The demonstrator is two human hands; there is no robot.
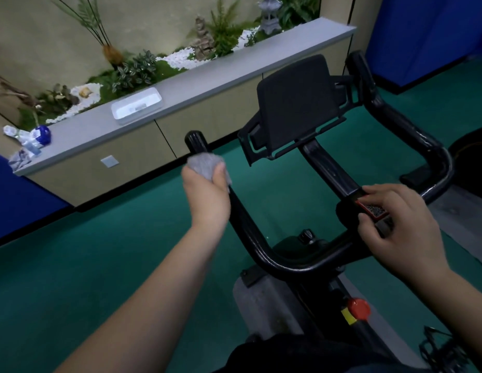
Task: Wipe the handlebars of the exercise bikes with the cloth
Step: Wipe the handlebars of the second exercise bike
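Your left hand (pixel 207 189) is clenched around a grey cloth (pixel 204 164), wrapped onto the left handlebar (pixel 242 227) just below its capped tip, at about 10 o'clock from the bike's centre post. Your right hand (pixel 396 227) rests on the centre clamp block (pixel 350 211) at 3 o'clock, fingers loosely curled over it by the red-edged QR sticker (pixel 373 211); whether it really grips I cannot tell, it looks more like a brace.

Handling: the cloth is soft, light and bunches up, so keep it wadded in the palm and wrapped round the tube or it will likely slip out. The bar is a stiff, glossy black tube, probably slick, so squeeze and slide along it. Right handlebar (pixel 412 130) at 1–2 o'clock looks untouched by either hand, likely next. The tablet holder (pixel 296 103) at 12 o'clock sits between both bars.

Room: green carpeted floor (pixel 99 251), blue padded walls at 9 and 2 o'clock. A grey counter ledge (pixel 207 84) runs at 11 o'clock with a white tray (pixel 137 106), crumpled wrappers at its left end, and a planter of ferns and white pebbles behind. Red knob (pixel 358 309) low at 5 o'clock.
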